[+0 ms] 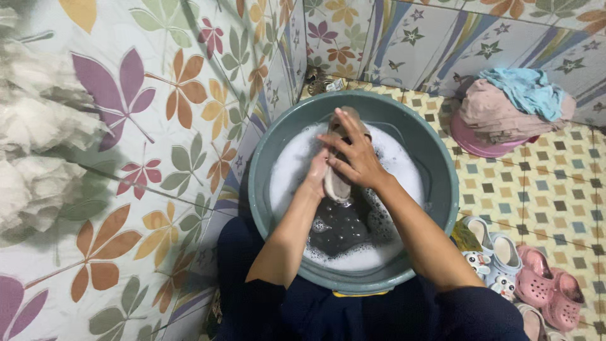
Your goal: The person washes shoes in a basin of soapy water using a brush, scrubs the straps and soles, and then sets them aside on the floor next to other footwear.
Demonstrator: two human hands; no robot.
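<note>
Right, both hands are over the big grey-green basin, which is the landmark for everything; inside it sits white foam around a patch of dark water; the right hand is spread wide, fingers splayed, pressed flat across a tan-grey piece of cloth that rises out of the suds at the basin's middle; the left hand is tucked under and beside that cloth, mostly hidden by it and the foam, so how far it is closed I cannot tell, though it touches the cloth; both forearms come in over the basin's near rim, where the person's dark clothing presses against it. To the basin's left the tiled wall with its leaf pattern stands just beside the rim, so there is next to no room that way; a white fluffy mop head hangs well off on that side. Behind the basin, in the corner, some small items sit against the wall, too small to make out. To the basin's right the chequered floor lies open; further back on that side a pink bowl carries a heap of pink and blue laundry; nearer, just off the rim, pale blue clogs and pink clogs crowd the floor.
</note>
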